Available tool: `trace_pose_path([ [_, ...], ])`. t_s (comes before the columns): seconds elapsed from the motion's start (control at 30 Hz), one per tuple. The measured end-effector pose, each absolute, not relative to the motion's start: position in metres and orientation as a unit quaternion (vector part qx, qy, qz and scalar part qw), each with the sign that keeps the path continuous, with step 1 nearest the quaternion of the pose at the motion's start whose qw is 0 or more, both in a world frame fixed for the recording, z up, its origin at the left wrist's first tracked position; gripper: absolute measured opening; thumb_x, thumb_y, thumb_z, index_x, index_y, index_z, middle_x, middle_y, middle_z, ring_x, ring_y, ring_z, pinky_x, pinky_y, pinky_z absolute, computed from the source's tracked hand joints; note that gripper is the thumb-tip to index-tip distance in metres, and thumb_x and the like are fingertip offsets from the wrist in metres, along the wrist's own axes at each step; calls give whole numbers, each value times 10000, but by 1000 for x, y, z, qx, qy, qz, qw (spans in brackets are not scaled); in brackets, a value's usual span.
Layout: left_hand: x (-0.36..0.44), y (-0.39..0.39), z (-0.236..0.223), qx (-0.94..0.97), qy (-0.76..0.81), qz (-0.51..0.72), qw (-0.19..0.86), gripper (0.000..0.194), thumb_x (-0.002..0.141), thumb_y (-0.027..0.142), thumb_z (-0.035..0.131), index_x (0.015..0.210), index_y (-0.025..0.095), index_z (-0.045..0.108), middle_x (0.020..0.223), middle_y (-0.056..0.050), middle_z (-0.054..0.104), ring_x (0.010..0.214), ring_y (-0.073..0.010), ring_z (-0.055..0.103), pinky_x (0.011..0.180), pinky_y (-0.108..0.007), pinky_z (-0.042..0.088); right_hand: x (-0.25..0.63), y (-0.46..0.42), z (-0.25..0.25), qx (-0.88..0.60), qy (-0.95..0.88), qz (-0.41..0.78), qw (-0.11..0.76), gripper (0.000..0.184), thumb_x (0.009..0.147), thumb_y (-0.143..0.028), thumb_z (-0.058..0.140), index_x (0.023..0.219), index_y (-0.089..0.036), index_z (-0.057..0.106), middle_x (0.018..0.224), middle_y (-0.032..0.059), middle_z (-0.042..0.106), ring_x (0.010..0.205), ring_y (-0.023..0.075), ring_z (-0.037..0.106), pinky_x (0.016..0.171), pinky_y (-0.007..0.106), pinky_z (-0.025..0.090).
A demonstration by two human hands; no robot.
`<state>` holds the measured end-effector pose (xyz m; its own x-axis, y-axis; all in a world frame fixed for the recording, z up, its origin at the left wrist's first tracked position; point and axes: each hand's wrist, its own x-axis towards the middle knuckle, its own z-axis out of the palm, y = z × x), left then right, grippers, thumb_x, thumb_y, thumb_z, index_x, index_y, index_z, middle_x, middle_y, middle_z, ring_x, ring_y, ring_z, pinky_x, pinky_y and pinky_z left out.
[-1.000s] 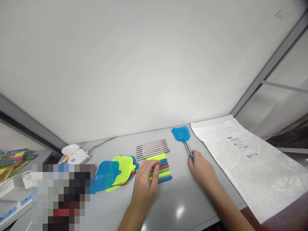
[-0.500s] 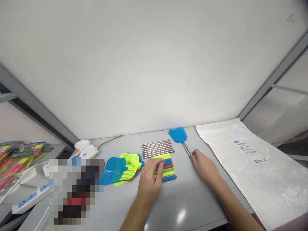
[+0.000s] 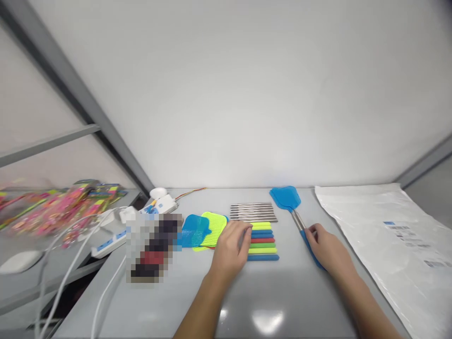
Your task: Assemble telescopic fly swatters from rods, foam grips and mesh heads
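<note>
At the right, two blue fly swatters (image 3: 286,197) seem to lie one on the other, metal shafts side by side. My right hand (image 3: 323,245) has its thumb and fingers closed at the upper end of their blue handle (image 3: 312,250). My left hand (image 3: 232,245) rests at the left end of a row of coloured handles (image 3: 263,245), yellow, blue, red and green. Its fingers are bent, its thumb apart, and it grips nothing visible. Behind the row lie several metal rods (image 3: 253,212). Left of that hand are loose mesh swatter heads, a yellow one (image 3: 216,226) and a blue one (image 3: 194,228).
A white plastic mailer bag (image 3: 381,235) covers the table's right side. A pixelated dark object (image 3: 158,247), a power strip (image 3: 109,245) and white cables stand at the left. Colourful packaged goods (image 3: 81,202) lie on the left shelf. A white wall closes the back.
My view has turned left, so the table sits further right. My left hand has slid toward the left end of the handles, uncovering more of them. My right hand stays on the swatter handle.
</note>
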<state>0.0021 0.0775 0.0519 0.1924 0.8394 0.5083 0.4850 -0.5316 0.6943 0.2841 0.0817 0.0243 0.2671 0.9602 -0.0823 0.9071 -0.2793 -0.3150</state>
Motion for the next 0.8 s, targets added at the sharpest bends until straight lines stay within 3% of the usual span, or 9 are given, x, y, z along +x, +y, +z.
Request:
trace_pose_path([
  [0.23, -94, 69, 52, 723, 603, 334, 47, 355, 836, 128, 476, 1142, 246, 612, 1181, -67, 613, 1114, -259, 492, 978, -450, 376, 286, 73, 25, -787, -596, 86, 134, 433, 883, -600, 335, 985, -238, 550, 765, 53, 657, 585, 228, 609, 507, 315, 397],
  [0.5, -106, 72, 50, 745, 621, 235, 72, 244, 874, 243, 531, 1068, 315, 661, 1343, -32, 503, 1212, -310, 375, 941, -513, 375, 234, 70, 42, -648, -742, 88, 150, 324, 921, -513, 355, 929, -260, 556, 943, 25, 657, 701, 178, 622, 516, 270, 404],
  [0.8, -106, 97, 56, 784, 579, 201, 99, 87, 831, 211, 611, 845, 263, 678, 1353, -7, 503, 1217, -306, 359, 968, -515, 346, 193, 139, 65, -519, -850, 13, 91, 303, 967, -375, 326, 899, -209, 571, 898, 48, 633, 738, 177, 586, 548, 264, 346],
])
